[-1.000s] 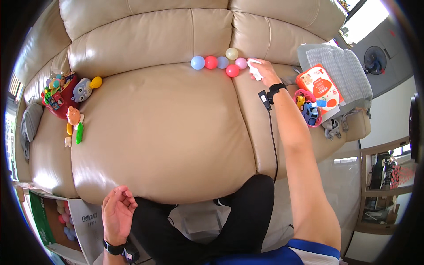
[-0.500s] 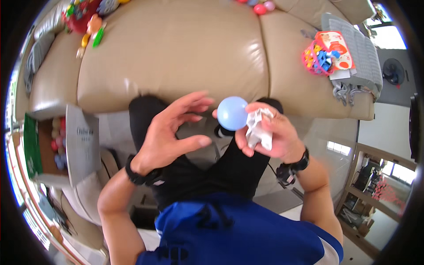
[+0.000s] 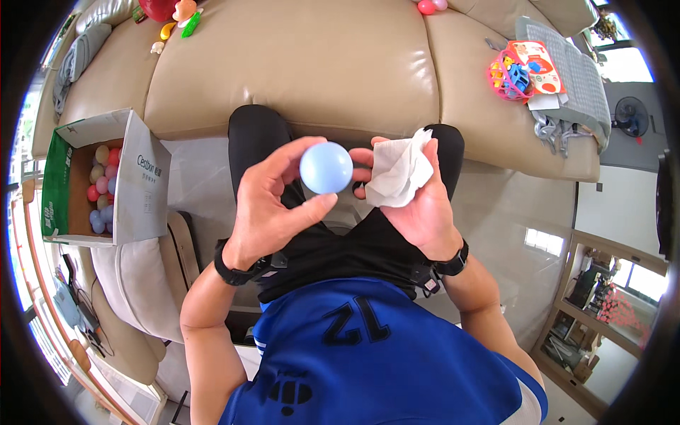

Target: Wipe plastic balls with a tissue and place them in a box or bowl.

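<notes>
Left hand [image 3: 273,205] grip clamped on pale blue ball [image 3: 326,168]; right hand [image 3: 418,202] grip closed on white cloth [image 3: 400,173]

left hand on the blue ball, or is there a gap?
Touching. The head view shows the left hand gripping the light blue ball, with fingers above and thumb below against its surface.

One pale blue ball [image 3: 326,168] and one white cloth [image 3: 400,172], between two hands: left hand [image 3: 273,202], right hand [image 3: 418,205]. One cardboard box [image 3: 106,180] with roughly ten pastel balls [image 3: 99,191] visible; the exact number cannot be told. Two pink balls [image 3: 431,6] at the sofa's [image 3: 297,64] top edge. One wristband on each wrist, two in all. One grey fan [image 3: 627,117].
</notes>
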A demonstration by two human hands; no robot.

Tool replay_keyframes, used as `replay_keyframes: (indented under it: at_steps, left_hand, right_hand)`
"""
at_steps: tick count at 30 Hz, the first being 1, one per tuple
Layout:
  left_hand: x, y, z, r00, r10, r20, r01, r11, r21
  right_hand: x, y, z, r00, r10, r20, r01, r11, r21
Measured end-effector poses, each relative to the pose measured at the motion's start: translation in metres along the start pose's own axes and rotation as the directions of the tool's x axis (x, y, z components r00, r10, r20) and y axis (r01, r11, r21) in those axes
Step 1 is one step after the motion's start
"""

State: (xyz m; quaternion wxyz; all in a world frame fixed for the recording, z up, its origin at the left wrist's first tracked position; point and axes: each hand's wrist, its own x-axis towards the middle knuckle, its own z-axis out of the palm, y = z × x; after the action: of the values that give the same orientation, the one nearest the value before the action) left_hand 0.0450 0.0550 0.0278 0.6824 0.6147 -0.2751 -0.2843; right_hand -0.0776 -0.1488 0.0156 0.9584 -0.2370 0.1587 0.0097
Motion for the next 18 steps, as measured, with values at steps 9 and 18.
replay_keyframes:
  at_steps: [9, 18]
  left_hand:
    - [-0.001, -0.008, 0.024, 0.935, -0.232, 0.269, 0.310, 0.902, -0.301]
    - [-0.009, -0.016, 0.023, 0.920, -0.202, 0.335, 0.364, 0.758, -0.542]
  right_hand:
    - [0.003, 0.026, 0.006, 0.839, -0.431, 0.332, 0.524, 0.478, -0.705]
    - [-0.002, 0.022, 0.015, 0.697, -0.518, 0.495, 0.662, 0.200, -0.723]
